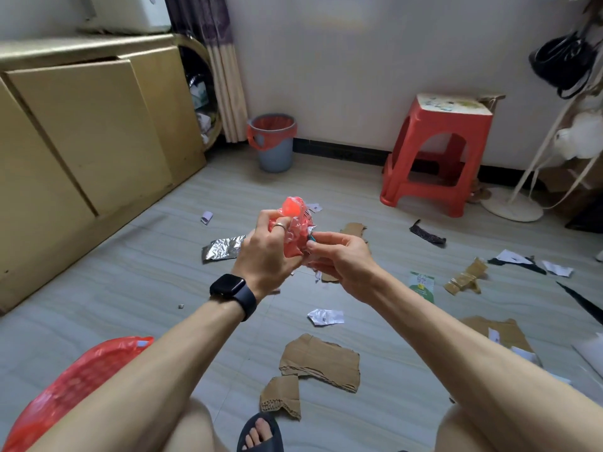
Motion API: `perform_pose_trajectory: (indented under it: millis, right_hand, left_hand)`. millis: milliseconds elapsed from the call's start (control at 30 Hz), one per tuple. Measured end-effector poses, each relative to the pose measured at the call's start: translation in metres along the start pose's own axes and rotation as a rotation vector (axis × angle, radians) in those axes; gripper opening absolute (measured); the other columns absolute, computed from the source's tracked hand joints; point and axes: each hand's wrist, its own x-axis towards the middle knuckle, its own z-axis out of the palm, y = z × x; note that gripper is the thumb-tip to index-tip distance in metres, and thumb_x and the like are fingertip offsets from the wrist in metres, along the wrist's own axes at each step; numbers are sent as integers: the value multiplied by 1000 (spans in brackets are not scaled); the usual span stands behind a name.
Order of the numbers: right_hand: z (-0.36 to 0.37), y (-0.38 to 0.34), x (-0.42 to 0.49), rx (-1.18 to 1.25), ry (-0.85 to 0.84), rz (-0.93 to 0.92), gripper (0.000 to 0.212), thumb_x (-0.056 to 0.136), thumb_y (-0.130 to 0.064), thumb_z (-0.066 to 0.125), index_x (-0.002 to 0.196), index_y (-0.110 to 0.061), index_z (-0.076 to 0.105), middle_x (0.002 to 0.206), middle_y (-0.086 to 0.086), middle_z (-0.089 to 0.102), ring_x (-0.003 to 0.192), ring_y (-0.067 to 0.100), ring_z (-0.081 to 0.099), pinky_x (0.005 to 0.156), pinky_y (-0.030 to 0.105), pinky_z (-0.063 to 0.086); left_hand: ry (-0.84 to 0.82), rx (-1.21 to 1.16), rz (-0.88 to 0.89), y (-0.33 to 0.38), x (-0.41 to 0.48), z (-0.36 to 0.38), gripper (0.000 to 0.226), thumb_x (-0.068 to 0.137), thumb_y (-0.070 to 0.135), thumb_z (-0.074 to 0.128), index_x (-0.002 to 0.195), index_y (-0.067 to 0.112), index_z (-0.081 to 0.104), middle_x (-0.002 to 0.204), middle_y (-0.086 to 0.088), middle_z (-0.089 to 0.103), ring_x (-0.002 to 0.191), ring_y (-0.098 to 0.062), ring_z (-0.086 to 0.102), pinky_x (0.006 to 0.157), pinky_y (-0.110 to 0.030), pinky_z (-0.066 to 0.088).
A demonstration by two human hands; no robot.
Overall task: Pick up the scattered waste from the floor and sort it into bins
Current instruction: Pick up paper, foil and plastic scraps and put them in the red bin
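Observation:
Both hands are raised in front of me over the floor. My left hand (266, 256), with a ring and a dark watch, grips a crumpled red plastic wrapper (295, 223). My right hand (339, 256) pinches the same wrapper's right edge between thumb and fingers. A grey bin with a red liner (274, 141) stands against the far wall. A red-lined basket (75, 386) sits at my lower left. Waste lies scattered on the floor: silver foil (222, 249), torn cardboard (321, 362), a white paper scrap (326, 317), a green packet (422, 285).
A red plastic stool (437, 151) stands at the far right wall. Tan cabinets (81, 132) line the left side. A white stand base (512, 203) and a hanging black bag (564, 60) are at the right. More cardboard (466, 277) and paper (558, 268) lie to the right. My sandalled foot (261, 433) is below.

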Motion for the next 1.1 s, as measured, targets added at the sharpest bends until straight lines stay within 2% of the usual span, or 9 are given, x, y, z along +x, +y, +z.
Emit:
perform_pose_trajectory:
  millis: [200, 300, 400, 500, 667, 867, 933, 1000, 1100]
  right_hand:
    - [31, 6, -7, -280, -291, -42, 51, 89, 12, 58, 133, -14, 63, 124, -1, 70, 113, 15, 68, 101, 29, 52]
    - [55, 17, -13, -744, -353, -180, 53, 92, -7, 65, 141, -22, 55, 138, -1, 61, 124, 14, 61, 101, 23, 49]
    - [88, 38, -12, -1253, -461, -376, 58, 94, -31, 63, 149, -30, 44, 144, 1, 57, 132, 19, 53, 107, 31, 44]
    - [122, 66, -5, -1449, -623, -460, 57, 98, -35, 57, 151, -28, 38, 153, 0, 45, 139, 22, 42, 112, 34, 37]
    - [194, 135, 6, -1349, -734, -357, 63, 98, -46, 53, 152, -21, 34, 156, 3, 40, 141, 27, 39, 113, 37, 36]
    - [233, 219, 10, -1239, -752, -185, 79, 97, -41, 51, 158, -12, 11, 160, 10, 29, 139, 32, 39, 109, 38, 38]
    - [235, 240, 9, -1180, -722, -150, 79, 97, -34, 49, 159, -14, 4, 161, 9, 27, 140, 30, 38, 109, 39, 38]
    - [235, 248, 8, -1082, -673, -156, 72, 96, -24, 45, 158, -19, 9, 157, 7, 35, 137, 26, 43, 108, 36, 40]
    - [236, 242, 9, -931, -674, -176, 62, 91, -20, 45, 149, -32, 26, 141, -2, 51, 123, 17, 52, 99, 30, 43]
  left_hand:
    - [-12, 204, 77, -41, -5, -20, 40, 70, 21, 84, 106, 12, 70, 113, -10, 61, 65, -37, 65, 53, -44, 58]
    - [-50, 304, -16, -86, -21, -44, 33, 67, 24, 88, 95, 17, 72, 106, -6, 62, 54, -37, 62, 45, -42, 55]
    - [-89, 375, -186, -142, -63, -75, 32, 63, 31, 89, 89, 21, 73, 99, -3, 62, 49, -36, 60, 44, -38, 53]
    - [-175, 431, -396, -180, -115, -104, 24, 71, 35, 82, 92, 25, 75, 101, 0, 61, 60, -37, 64, 55, -39, 55]
    - [-444, 390, -640, -204, -211, -112, 34, 80, 34, 63, 113, 33, 71, 114, 8, 57, 94, -27, 67, 84, -37, 53]
    - [-633, 330, -872, -231, -262, -49, 58, 87, 36, 58, 143, 41, 42, 145, 7, 33, 112, -34, 61, 90, -42, 52]
    - [-773, 278, -954, -242, -275, -13, 71, 86, 52, 54, 150, 44, 23, 160, -1, 11, 130, -42, 45, 104, -49, 43]
    - [-870, 236, -968, -249, -285, 19, 94, 71, 81, 40, 151, 50, 2, 163, -2, -16, 146, -48, 13, 116, -60, 18]
    - [-932, 280, -882, -279, -305, 59, 104, 54, 101, 13, 145, 60, -15, 157, 14, -29, 146, -38, -22, 112, -69, -5]
